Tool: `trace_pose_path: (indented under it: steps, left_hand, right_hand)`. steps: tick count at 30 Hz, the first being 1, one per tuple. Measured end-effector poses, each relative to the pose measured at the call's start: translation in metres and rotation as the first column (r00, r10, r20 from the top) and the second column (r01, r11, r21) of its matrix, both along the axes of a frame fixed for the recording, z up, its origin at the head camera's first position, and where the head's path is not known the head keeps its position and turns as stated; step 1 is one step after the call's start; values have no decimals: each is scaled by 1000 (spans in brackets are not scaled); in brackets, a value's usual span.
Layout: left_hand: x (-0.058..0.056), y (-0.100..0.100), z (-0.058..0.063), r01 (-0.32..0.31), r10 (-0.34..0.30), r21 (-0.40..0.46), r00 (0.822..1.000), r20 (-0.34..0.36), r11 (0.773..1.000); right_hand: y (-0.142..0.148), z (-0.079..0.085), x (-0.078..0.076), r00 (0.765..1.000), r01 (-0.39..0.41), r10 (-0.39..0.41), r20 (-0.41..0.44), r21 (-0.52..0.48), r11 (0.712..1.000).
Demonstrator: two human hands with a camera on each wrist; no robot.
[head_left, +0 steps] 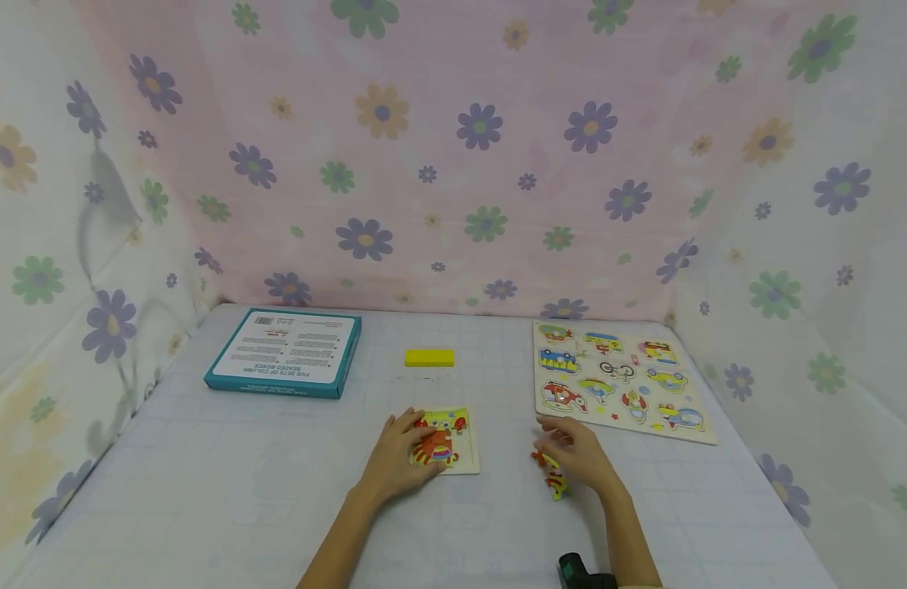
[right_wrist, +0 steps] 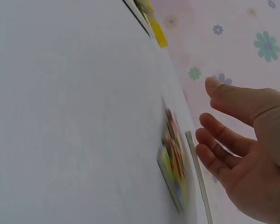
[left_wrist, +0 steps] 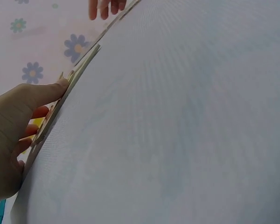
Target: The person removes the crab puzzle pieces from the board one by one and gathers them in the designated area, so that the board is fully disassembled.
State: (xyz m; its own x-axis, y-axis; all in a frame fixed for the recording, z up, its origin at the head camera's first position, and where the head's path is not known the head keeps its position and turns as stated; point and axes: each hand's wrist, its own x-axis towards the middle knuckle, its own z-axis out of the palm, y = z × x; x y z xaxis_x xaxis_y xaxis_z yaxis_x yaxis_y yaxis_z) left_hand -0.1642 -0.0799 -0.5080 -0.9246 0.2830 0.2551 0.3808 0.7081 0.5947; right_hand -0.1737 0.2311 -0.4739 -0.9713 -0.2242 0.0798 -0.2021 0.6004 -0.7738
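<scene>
My left hand (head_left: 397, 458) rests on the left side of a small square picture puzzle board (head_left: 464, 458), its fingers and thumb spread over a brightly coloured animal picture. In the left wrist view the thumb of that hand (left_wrist: 18, 116) lies along the board's near edge. Above and beside several loose red and yellow puzzle pieces (head_left: 556, 485) is my right hand (head_left: 581, 454), partly covering them in the head view. The right wrist view shows this hand (right_wrist: 242, 149) with loosely bent fingers and nothing between them; the pieces (right_wrist: 175, 163) look blurred beside it.
A larger vehicle puzzle board (head_left: 626, 376) lies behind the right hand. At the back left is a teal-edged box (head_left: 284, 352), and a yellow block (head_left: 429, 358) lies behind the small board. A black object (head_left: 581, 574) shows at the front edge near the right forearm.
</scene>
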Motion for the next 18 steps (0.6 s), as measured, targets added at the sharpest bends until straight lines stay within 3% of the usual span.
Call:
trace_pose_path:
  steps: [5, 7, 13, 18]
  left_hand:
    - [3, -2, -1, 17, -17, 9, 1000, 14, 1000]
    - [3, -2, -1, 24, -24, 13, 1000, 17, 1000]
    - [3, -5, -2, 45, -45, 11, 999, -2, 999]
    - [3, -6, -2, 51, -50, 28, 999, -10, 998]
  right_hand:
    - [-48, 19, -1, 999, -20, 12, -46, -162, 987]
    - [-64, 18, -4, 995, -56, 41, -87, -178, 982]
    - [-94, -11, -26, 974, -176, 162, -159, -78, 981]
    - [-104, -20, -34, 958, -226, 225, -178, 17, 974]
